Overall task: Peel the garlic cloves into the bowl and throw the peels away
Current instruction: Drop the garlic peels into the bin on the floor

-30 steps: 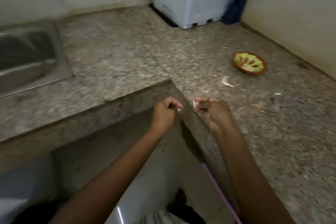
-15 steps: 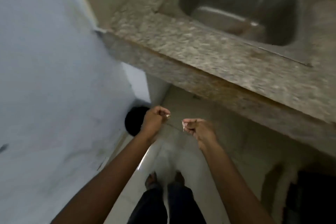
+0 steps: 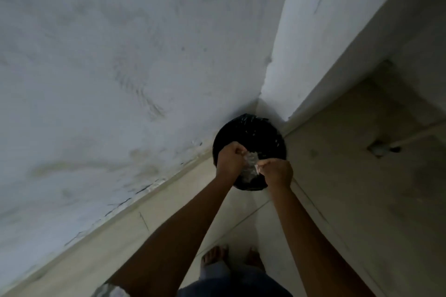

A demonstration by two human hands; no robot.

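Down in the corner where the scuffed pale wall meets the tiled floor stands a black bag-lined bin, and the person has both hands right over its mouth, presumably so that whatever is let go falls inside. The right hand pinches a pale scrap of garlic peel at its fingertips. The left hand is curled tight just beside it, though I cannot tell whether it holds anything; the bowl and cloves are out of sight.
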